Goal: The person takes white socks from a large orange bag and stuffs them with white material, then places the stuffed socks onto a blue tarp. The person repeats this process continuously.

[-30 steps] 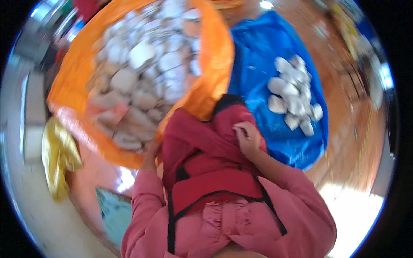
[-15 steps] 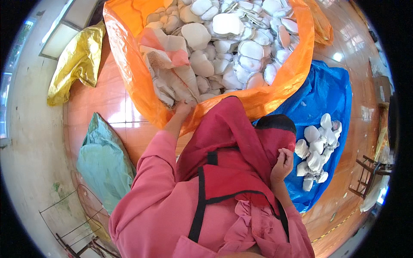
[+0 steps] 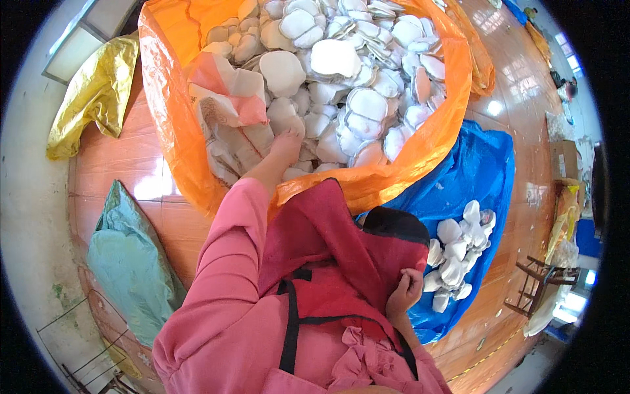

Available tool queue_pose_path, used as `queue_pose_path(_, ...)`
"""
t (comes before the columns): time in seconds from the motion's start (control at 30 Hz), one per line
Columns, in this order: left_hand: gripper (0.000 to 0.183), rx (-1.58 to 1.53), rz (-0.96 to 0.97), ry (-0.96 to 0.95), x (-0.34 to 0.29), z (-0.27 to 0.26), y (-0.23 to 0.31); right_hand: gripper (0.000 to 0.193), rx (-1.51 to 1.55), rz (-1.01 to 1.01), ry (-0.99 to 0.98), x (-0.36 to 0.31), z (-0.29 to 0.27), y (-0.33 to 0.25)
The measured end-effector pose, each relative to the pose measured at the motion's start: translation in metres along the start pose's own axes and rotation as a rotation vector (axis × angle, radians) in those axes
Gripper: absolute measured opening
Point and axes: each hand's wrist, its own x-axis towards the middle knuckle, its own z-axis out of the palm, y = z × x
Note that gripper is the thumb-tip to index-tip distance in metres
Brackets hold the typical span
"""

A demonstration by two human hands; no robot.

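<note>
Hand, left: lowered inside orange bag, fingers against a white flat piece; grip or mere contact, cannot tell. Clock read from this hand, 12 at top of view.

Loose white pieces: heaped in the bag, 12 to 3 o'clock. Crumpled pink-and-white sack: in the bag, 10 o'clock, just beside. Red apron: 5 o'clock, over the lap. Hand, right: 5 o'clock, fingers curled at the apron; cannot tell whether cloth is pinched. Blue sheet: 3 to 4 o'clock, bearing small white pile.

Hazards, judged: heap could slide if a lower piece were pulled; soft bag rim could fold inward if leaned on; pile could scatter if the knee dragged the sheet.
</note>
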Motion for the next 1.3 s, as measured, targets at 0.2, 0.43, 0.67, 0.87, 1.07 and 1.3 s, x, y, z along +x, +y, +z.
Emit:
queue_pose_path(0.2, 0.033, 0.005, -0.254, -0.066, 0.048, -0.001, 0.004, 0.008, 0.037, 0.078, 0.012, -0.003, -0.005, 0.006)
queue_pose_path(0.43, 0.032, -0.101, -0.389, -0.322, 0.069, -0.017, -0.017, 0.011, 0.066, 0.108, 0.063, 0.002, -0.003, 0.001)
queue_pose_path(0.67, 0.026, -0.263, -0.623, -0.127, 0.055, 0.032, -0.055, 0.009, 0.102, 0.047, 0.018, 0.004, -0.004, 0.006)
queue_pose_path(0.87, 0.027, -0.018, -0.323, -0.150, 0.025, -0.035, -0.035, 0.008, 0.099, 0.081, 0.033, -0.005, -0.008, 0.006)
queue_pose_path(1.07, 0.019, -0.093, 0.093, 0.298, -0.034, -0.107, 0.007, 0.009, 0.105, 0.115, 0.072, -0.001, -0.006, -0.003)
queue_pose_path(1.3, 0.021, -0.064, 0.587, 0.536, -0.128, -0.212, 0.099, 0.018, 0.664, 0.474, -0.280, 0.039, -0.001, -0.028)
